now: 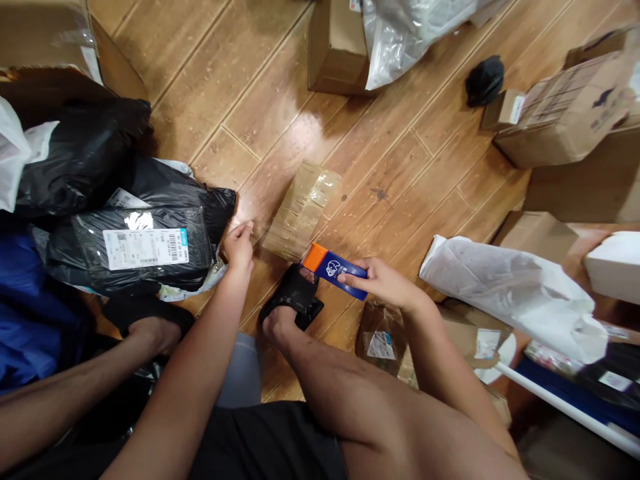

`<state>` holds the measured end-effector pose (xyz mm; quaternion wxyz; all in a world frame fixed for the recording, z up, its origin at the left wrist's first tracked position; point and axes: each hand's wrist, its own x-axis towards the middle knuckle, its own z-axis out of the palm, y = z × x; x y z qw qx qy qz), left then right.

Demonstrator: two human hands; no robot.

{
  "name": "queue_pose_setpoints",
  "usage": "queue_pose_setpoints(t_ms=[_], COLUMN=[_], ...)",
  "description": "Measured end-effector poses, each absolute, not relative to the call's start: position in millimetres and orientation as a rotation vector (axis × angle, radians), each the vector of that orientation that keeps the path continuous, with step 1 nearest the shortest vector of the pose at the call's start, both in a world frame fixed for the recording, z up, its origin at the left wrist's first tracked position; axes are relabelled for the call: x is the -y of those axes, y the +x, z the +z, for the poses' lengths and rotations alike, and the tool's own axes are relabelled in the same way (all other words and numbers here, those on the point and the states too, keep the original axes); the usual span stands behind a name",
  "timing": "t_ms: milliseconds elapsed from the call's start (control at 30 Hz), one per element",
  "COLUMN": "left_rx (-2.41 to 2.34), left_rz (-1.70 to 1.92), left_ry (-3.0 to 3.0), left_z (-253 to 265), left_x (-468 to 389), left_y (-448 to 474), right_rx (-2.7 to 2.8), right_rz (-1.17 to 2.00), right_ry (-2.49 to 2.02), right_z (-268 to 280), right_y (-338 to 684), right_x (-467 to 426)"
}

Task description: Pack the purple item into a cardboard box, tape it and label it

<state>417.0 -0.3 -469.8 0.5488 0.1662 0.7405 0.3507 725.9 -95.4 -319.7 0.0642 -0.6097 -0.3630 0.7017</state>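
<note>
My right hand (373,280) grips a flat blue box with an orange end (345,272), marked with a white animal logo. The orange end points left, close above my sandalled foot (300,293). Just beyond it, a brown parcel wrapped in shiny tape (303,210) rests on the floor between my hands. My left hand (239,247) is closed, thumb and fingertips pressed together, left of that parcel. Whatever may be in this pinch is too small to make out. Beside it lies a black-wrapped parcel with a white label (145,248).
More black bags (80,147) and an open carton (45,40) fill the left. A carton (337,50) with clear plastic stands at the top. On the right are stacked cartons (565,113), a white-wrapped package (515,287) and a white rail (570,407). A small labelled parcel (380,337) sits below my right hand.
</note>
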Motion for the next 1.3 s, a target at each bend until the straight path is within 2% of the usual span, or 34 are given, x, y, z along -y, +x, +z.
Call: queue_pose_setpoints(t_ms=[467,700,800,900,1033,1300], left_rx=[-1.7,-1.887,-1.722,-1.764,-1.889,-1.705], left_rz=[0.592,0.413,0.477,0.337,0.176,-0.029], left_ry=[0.659,1.165,1.33,1.442,1.455,1.743], left_z=[-492.8,-458.0,-434.3,-419.8,-418.3,-421.1], left_x=[19.5,24.3,36.6,40.0,16.2,-23.5], left_y=[440.1,433.8,467.1,509.2,539.3,549.3], right_rx=[0.974,0.922,0.897,0.865,0.834,0.764], right_rz=[2.079,1.98,1.983,1.974,1.958,1.997], right_ry=[-1.889,-1.929,-1.9,-1.886,-1.863,-1.755], right_z=[-366.5,-387.9,-390.8,-393.6,-399.7,-405.6], right_y=[731.9,736.0,736.8,735.7,727.0,695.2], right_x=[109.1,121.3,121.3,122.2,129.2,139.2])
